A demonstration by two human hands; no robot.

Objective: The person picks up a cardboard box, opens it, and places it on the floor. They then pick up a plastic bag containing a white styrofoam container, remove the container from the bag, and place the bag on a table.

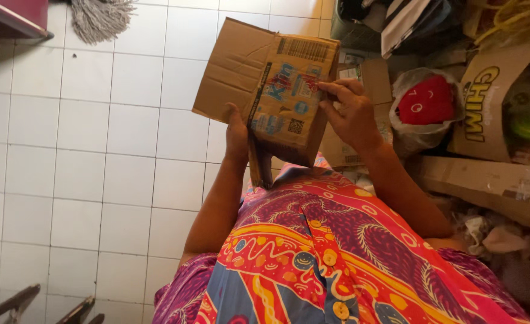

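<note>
**Desk:** What have you got in the centre of the frame?

**Operator:** From my remote feed, a person in a bright patterned dress holds a flattened-looking brown cardboard box above a white tiled floor. The box sits at upper centre of the frame, one plain flap folded out toward the left, its printed face turned up.

**Desk:** And the hands?

**Operator:** The left hand is closed on the box's lower edge, thumb on top, just left of centre. The right hand grips the box's right side, fingers curled over the printed panel. Both are clamped on the same box; it rests on nothing else.

**Desk:** What surrounds it?

**Operator:** At the right of the frame I see clutter: a clear plastic bag with something red inside, and right of that a large tan cardboard carton with yellow lettering. A long strip of cardboard lies below them. More cartons sit behind the held box, partly hidden by it.

**Desk:** Anything at the edges?

**Operator:** A grey mop head at the top left, beside the corner of a dark red piece of furniture. At the bottom left, dark bars, possibly chair legs; the view is too cropped for me to be sure.
</note>
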